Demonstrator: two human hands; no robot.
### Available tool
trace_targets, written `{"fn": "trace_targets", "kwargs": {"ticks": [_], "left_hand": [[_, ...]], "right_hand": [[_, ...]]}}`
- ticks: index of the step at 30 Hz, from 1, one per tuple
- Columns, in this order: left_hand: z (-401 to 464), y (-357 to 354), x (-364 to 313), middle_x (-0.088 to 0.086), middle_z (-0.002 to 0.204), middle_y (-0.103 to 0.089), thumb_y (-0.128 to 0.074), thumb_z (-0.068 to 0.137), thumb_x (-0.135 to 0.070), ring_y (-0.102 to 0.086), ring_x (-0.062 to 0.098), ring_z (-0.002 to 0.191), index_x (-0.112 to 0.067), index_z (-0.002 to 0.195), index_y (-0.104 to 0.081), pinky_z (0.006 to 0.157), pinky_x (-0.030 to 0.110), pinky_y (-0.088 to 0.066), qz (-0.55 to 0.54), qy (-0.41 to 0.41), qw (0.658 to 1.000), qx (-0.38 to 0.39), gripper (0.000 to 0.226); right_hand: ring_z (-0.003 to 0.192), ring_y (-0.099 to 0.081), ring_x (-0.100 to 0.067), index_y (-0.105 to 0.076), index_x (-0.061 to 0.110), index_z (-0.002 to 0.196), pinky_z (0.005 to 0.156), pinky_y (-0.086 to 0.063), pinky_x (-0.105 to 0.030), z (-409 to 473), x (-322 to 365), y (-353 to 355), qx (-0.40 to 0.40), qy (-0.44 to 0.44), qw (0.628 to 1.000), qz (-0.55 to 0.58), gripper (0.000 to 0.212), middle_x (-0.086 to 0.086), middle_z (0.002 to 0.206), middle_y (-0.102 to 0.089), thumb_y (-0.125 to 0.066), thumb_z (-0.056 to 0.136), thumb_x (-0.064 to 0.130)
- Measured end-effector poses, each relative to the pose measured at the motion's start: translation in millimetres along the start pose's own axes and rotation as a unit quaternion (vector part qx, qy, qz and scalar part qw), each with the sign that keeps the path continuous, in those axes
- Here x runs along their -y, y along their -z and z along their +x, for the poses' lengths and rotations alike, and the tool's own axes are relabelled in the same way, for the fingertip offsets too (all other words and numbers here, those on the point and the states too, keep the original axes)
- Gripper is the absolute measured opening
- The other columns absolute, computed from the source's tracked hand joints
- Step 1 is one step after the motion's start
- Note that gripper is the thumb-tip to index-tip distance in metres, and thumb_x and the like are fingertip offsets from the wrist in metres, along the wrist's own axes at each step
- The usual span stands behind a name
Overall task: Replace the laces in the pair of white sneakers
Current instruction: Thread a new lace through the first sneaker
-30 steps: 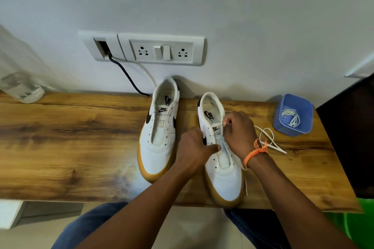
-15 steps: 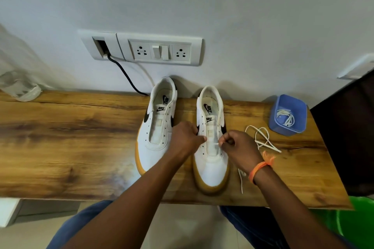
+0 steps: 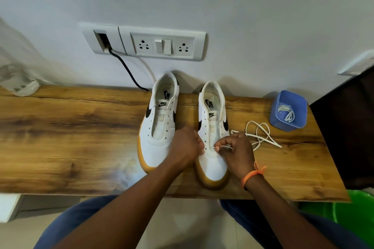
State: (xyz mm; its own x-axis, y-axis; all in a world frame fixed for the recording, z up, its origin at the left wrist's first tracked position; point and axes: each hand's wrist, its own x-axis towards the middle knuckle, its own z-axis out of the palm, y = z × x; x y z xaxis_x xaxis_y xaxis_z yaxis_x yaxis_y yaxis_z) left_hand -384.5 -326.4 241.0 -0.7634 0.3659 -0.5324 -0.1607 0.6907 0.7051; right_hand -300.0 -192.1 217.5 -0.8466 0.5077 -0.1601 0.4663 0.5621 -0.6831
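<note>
Sneakers: two white low-tops with gum soles and black swooshes stand side by side on the desk, toes toward the person, heels toward the wall at 12 o'clock.
Desk (image 3: 70,137): wood-grain top against a pale wall; it carries both shoes, a loose lace and a blue tub.
Wall plate (image 3: 162,45): white socket-and-switch panel at 12 o'clock above the shoes, with a black cable (image 3: 125,70) running down behind the desk.
Left sneaker (image 3: 159,125): no lace in it, eyelets bare.
Right sneaker (image 3: 212,127): just beside its mate at 3 o'clock, with a lace crossing the lowest eyelets.
Blue tub (image 3: 288,125): at 3 o'clock of the right sneaker, well apart, with white laces coiled inside.
Left hand (image 3: 185,146): fingers curled against the inner side of the right sneaker at the lowest eyelets; cannot tell whether they grip anything.
Right hand (image 3: 236,150): thumb and forefinger pinch the white lace (image 3: 261,134) at the lowest eyelet; an orange thread band (image 3: 253,175) circles the wrist.
Lace slack: loops on the desk between the right sneaker and the tub.
</note>
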Motion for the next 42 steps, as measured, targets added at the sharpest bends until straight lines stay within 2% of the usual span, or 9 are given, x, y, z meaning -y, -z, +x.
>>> {"fn": "trace_targets", "kwargs": {"ticks": [6,10,12,14,18,23,27,38,42], "left_hand": [[-4,-8,19,-0.009,0.063,-0.066,-0.078,0.078,-0.003,-0.061,-0.001,0.056,-0.009,0.075,-0.075,0.054,0.006,-0.049,-0.031,-0.046,0.997,-0.059,0.008],[-8,-11,22,-0.014,0.058,-0.063,-0.077,0.077,-0.003,-0.058,-0.008,0.049,-0.012,0.073,-0.076,0.051,0.002,-0.043,-0.056,-0.044,0.995,-0.074,0.01],[-10,-14,22,-0.015,0.059,-0.063,-0.077,0.079,-0.005,-0.058,-0.007,0.052,-0.015,0.074,-0.076,0.052,0.002,-0.042,-0.057,-0.036,0.994,-0.087,0.011],[-11,-17,23,-0.016,0.06,-0.063,-0.077,0.08,-0.008,-0.058,-0.006,0.055,-0.018,0.076,-0.077,0.052,0.001,-0.039,-0.056,-0.029,0.993,-0.102,0.011],[-11,-22,24,-0.014,0.064,-0.066,-0.077,0.081,-0.01,-0.057,-0.007,0.054,-0.019,0.079,-0.077,0.05,0.0,-0.038,-0.072,-0.015,0.991,-0.114,0.009],[-13,-23,26,-0.004,0.078,-0.074,-0.077,0.082,-0.01,-0.06,-0.003,0.063,-0.016,0.084,-0.078,0.055,0.002,-0.04,-0.085,-0.02,0.989,-0.116,0.006],[-13,-22,27,-0.013,0.07,-0.067,-0.076,0.083,-0.009,-0.059,-0.009,0.058,-0.016,0.084,-0.078,0.055,-0.001,-0.04,-0.083,-0.023,0.99,-0.115,0.007],[-10,-15,20,-0.005,0.069,-0.072,-0.08,0.078,-0.012,-0.059,-0.005,0.054,-0.011,0.077,-0.079,0.051,0.003,-0.042,-0.013,-0.085,0.993,-0.086,0.001],[-5,-15,18,-0.004,0.068,-0.069,-0.066,0.085,-0.004,-0.062,0.002,0.059,-0.007,0.077,-0.077,0.054,0.009,-0.045,0.048,-0.112,0.99,-0.076,0.014]], "right_hand": [[0.091,-0.046,-0.011,-0.069,0.023,0.074,0.067,-0.03,0.005,-2,1,-14,-0.033,-0.014,0.999,-0.009,0.019,-0.007,0.1,-0.052,-0.074,0.081,0.005],[0.091,-0.045,-0.008,-0.072,0.026,0.076,0.077,-0.031,0.001,3,-6,-19,0.013,-0.006,1.0,0.024,0.019,-0.01,0.101,-0.061,-0.073,0.081,0.007],[0.097,-0.056,-0.017,-0.071,0.033,0.069,0.092,-0.045,-0.024,8,-12,-20,0.045,0.002,0.998,0.044,0.027,-0.009,0.094,-0.068,-0.073,0.079,0.008],[0.093,-0.064,-0.022,-0.072,0.033,0.064,0.089,-0.05,-0.033,12,-12,-17,0.068,0.009,0.996,0.055,0.031,-0.005,0.084,-0.071,-0.071,0.077,0.004],[0.065,-0.06,0.003,-0.07,0.02,0.062,0.067,-0.044,-0.015,17,-4,-7,0.128,0.002,0.987,0.094,0.034,0.005,0.068,-0.069,-0.065,0.079,-0.009],[0.075,-0.061,-0.008,-0.071,0.015,0.069,0.071,-0.046,-0.017,19,-1,-6,0.174,-0.078,0.968,0.161,0.025,0.0,0.076,-0.069,-0.066,0.084,-0.006],[0.081,-0.062,-0.016,-0.071,0.013,0.066,0.078,-0.049,-0.026,21,4,-10,0.153,-0.144,0.958,0.197,0.027,-0.003,0.078,-0.07,-0.065,0.082,-0.007],[0.067,-0.058,-0.004,-0.073,0.006,0.075,0.057,-0.043,-0.005,22,6,-3,0.171,-0.104,0.968,0.15,0.017,0.0,0.072,-0.067,-0.067,0.08,-0.009],[0.069,-0.059,-0.008,-0.075,-0.002,0.088,0.06,-0.044,-0.006,23,5,-1,0.173,-0.081,0.974,0.119,0.009,-0.011,0.081,-0.071,-0.069,0.082,-0.005]]}}
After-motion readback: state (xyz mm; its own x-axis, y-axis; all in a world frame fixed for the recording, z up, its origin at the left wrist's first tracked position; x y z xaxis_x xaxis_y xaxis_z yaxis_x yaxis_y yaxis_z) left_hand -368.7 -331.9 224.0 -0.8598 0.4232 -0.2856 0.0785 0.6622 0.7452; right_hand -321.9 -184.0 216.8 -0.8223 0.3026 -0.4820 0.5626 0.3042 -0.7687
